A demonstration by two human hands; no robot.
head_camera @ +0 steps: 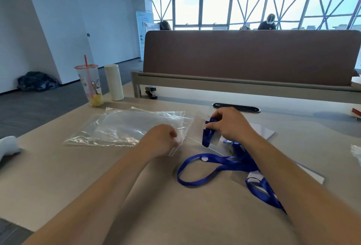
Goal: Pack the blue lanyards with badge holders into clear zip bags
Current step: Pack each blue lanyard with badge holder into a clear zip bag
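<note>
Clear zip bags (125,127) lie flat in a loose stack on the table (58,176), left of centre. My left hand (162,139) pinches the near right corner of a bag at its opening. My right hand (230,123) grips a clear badge holder (199,125) by its clip, with a folded blue lanyard (207,139) bunched against it, just right of the bag's mouth. More blue lanyard (205,166) trails in loops over the table under my right forearm.
A plastic drink cup with a red straw (89,84) and a white cylinder (114,82) stand at the back left. A black stapler (151,92) sits by the brown desk divider (252,57). White sheets (263,131) lie under my right arm.
</note>
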